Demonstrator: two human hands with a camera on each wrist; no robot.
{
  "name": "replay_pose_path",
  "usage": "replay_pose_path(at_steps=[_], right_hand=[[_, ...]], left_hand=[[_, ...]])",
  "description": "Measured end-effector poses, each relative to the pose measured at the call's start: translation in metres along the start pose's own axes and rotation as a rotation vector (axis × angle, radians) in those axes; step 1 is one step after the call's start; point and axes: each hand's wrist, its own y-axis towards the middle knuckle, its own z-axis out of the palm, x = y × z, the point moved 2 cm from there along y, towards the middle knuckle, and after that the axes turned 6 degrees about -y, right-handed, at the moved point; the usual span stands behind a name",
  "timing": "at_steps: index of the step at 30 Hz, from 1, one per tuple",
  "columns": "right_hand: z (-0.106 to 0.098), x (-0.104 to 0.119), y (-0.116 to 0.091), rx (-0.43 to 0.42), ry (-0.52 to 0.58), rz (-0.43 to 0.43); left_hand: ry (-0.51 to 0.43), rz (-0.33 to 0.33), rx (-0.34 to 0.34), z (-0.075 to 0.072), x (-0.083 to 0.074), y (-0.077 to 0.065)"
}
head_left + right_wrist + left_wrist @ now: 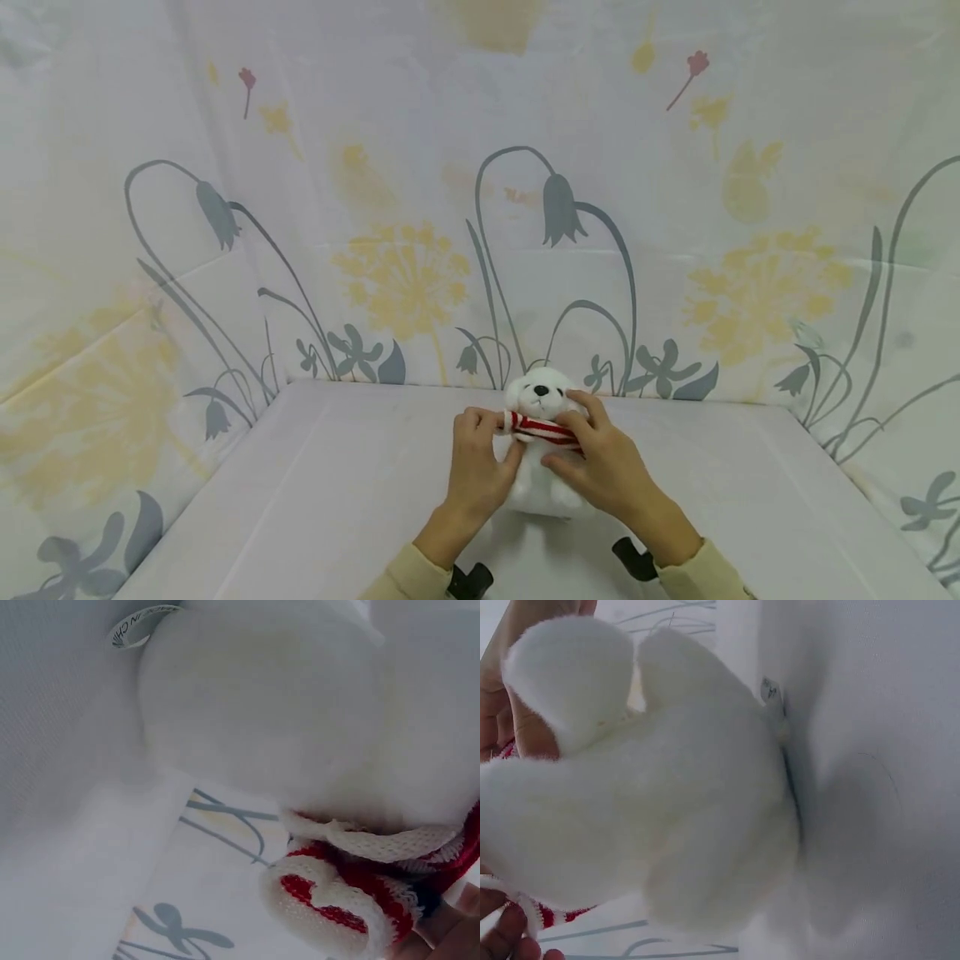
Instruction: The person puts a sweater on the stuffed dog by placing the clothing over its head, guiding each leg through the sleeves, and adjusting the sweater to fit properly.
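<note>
White plush toy [534,477] is seen from the head camera sitting upright on the pale tabletop [337,483], near its far edge, with its face turned toward the person. A red-and-white striped knit garment [542,428] is stretched across its front just below the muzzle. One end of the knit is pinched by the left hand [482,462]; the other side is grasped by the right hand [606,467], whose index finger is laid against the toy's cheek. Behind, a flower-printed backdrop [405,167] is hung.

From the left wrist, the toy's trunk and limbs are shown bare. The knit's white rim is gripped by the left fingertips [511,924], while the right hand is partly hidden behind a limb.

From the right wrist, a thick striped fold is shown beside the toy, with the right fingers [450,934] pressed against it. A printed label [141,627] is left sticking out near the toy's base.

As far as can be judged, the garment has been brought round the neck area only; the trunk is left uncovered, and the knit is neither settled nor let go. Whether it is fastened behind cannot be told.
</note>
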Motion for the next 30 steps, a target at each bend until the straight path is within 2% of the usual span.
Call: replay_pose_path(at_steps=[5, 7, 12, 18, 23, 30], right_hand=[[-0.002, 0.0, 0.001, -0.035, -0.076, -0.022], [-0.004, 0.001, 0.003, -0.042, -0.093, -0.037], [-0.01, 0.01, 0.007, -0.06, -0.087, -0.115], [-0.01, 0.027, 0.008, -0.085, 0.033, -0.239], [-0.007, 0.034, 0.006, -0.044, 0.05, -0.279], [-0.001, 0.032, 0.002, -0.008, 0.047, -0.338]], left_hand=[[-0.025, 0.11, 0.04, 0.0, 0.002, 0.001], [-0.027, 0.131, 0.067, -0.001, 0.002, 0.002], [-0.086, 0.104, 0.142, -0.003, 0.002, 0.003], [-0.143, 0.094, 0.201, -0.002, 0.004, 0.004], [-0.164, 0.063, 0.245, -0.003, 0.005, 0.005], [-0.195, -0.025, 0.307, -0.007, 0.011, 0.006]])
